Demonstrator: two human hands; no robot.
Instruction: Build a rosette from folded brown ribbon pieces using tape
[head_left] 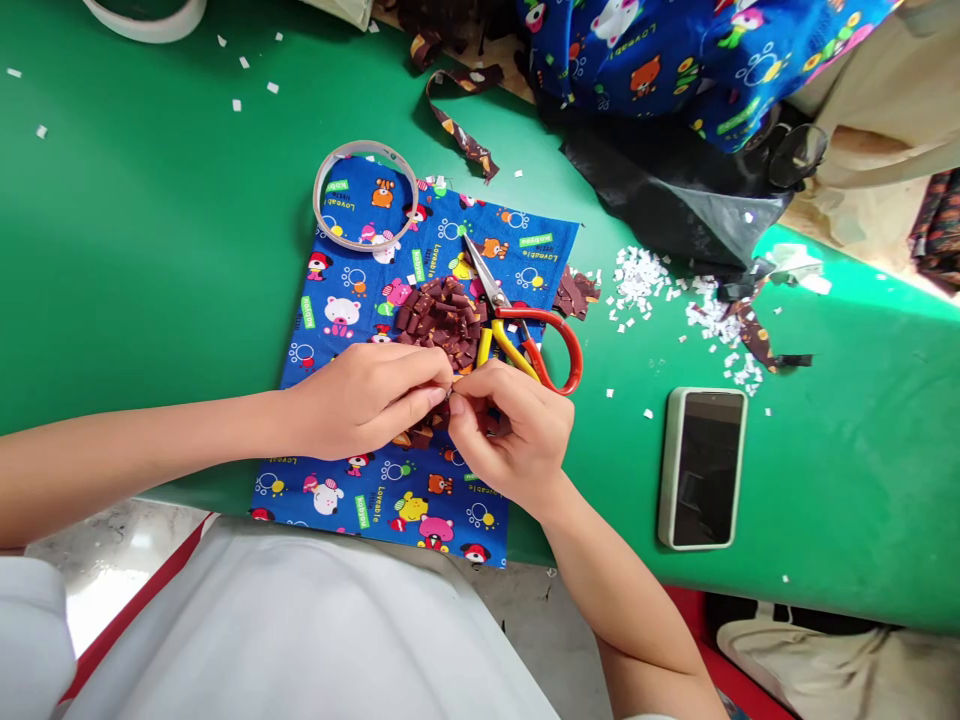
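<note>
My left hand [375, 395] and my right hand [514, 425] meet fingertip to fingertip over a blue cartoon-print cloth [322, 335]. Both are pinched closed on something tiny that the fingers mostly hide. Just beyond the fingertips lies a pile of small dark brown patterned fabric pieces [442, 315], and more of them show under the hands. Beside my right hand rest scissors with red handles [574, 355], blades pointing away from me. A yellow-handled tool [506, 345] lies partly beneath them, its far end hidden by my right hand.
A roll of tape [319, 205] lies on the cloth's far left corner. On the green table [150, 250] are a phone [705, 470], heaps of white paper bits [641, 280], a brown fabric strip [465, 140] and black sheeting [675, 200]. More blue printed cloth [675, 60] is bunched at the back right.
</note>
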